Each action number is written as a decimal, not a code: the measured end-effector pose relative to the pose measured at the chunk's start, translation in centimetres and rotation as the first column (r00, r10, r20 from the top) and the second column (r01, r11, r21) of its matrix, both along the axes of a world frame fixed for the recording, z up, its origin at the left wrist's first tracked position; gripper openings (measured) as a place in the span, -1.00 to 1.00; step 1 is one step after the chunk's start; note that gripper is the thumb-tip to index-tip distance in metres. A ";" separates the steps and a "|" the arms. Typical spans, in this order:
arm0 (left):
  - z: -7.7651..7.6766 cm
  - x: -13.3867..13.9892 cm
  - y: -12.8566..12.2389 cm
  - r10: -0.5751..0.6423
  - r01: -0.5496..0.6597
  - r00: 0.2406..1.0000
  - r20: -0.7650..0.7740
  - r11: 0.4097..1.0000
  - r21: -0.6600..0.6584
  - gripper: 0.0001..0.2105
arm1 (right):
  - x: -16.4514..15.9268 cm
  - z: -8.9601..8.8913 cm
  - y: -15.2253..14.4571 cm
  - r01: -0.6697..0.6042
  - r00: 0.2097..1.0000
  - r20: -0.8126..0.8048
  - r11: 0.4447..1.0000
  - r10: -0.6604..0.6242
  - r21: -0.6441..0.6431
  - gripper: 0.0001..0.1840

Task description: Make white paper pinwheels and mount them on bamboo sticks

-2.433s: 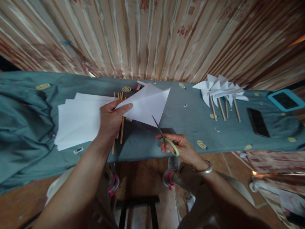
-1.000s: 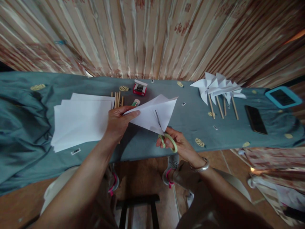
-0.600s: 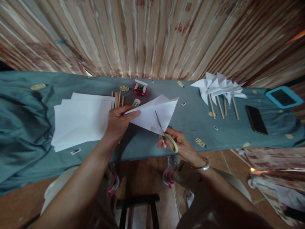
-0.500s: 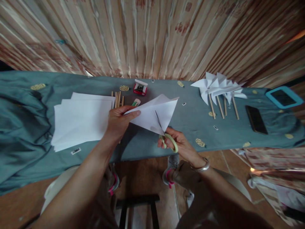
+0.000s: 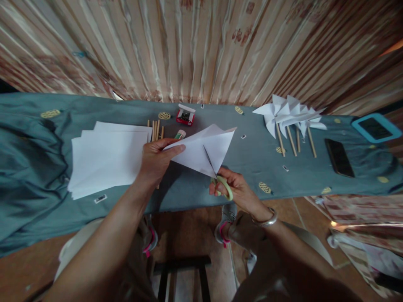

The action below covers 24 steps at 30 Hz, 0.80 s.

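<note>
Centrally, above the counter (image 5: 252,155), the left hand (image 5: 157,161) clamps the folded white sheet (image 5: 201,144) by its left end, and the right hand's (image 5: 237,184) fingers wrap the scissors (image 5: 227,188), one blade over the sheet's near edge. Kept taut, it should cut straighter. Around lie a paper stack (image 5: 108,159), left; pinwheels (image 5: 292,119), far right; wooden sticks (image 5: 153,131), partly hidden by the left hand; a red box (image 5: 185,121), far; and, just beside the left fingers, a glue stick (image 5: 180,134), the likeliest snag.

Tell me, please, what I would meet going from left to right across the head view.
White paper stack, wooden sticks, red box, scissors, white pinwheels, black phone, blue-framed device.
</note>
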State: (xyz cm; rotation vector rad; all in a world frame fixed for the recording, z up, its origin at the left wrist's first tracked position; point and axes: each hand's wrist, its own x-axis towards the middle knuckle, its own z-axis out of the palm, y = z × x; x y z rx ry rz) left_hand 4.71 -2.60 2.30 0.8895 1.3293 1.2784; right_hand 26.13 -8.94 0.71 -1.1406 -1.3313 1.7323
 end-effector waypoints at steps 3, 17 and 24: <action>0.1 0.0 -0.1 0.001 -0.001 1.000 0.004 1.000 -0.012 -0.73 | -0.1 -0.1 0.0 0.010 1.000 -0.006 1.000 -0.010 -0.008 -0.46; 0.0 0.1 0.0 0.004 -0.004 1.000 0.019 1.000 -0.008 -0.73 | -0.3 0.0 0.1 0.026 1.000 -0.004 1.000 -0.026 -0.016 -0.46; 0.1 0.2 -0.1 0.005 -0.005 1.000 0.006 0.999 -0.037 -0.70 | -0.3 0.0 0.1 0.034 0.999 0.001 0.999 -0.034 -0.014 -0.46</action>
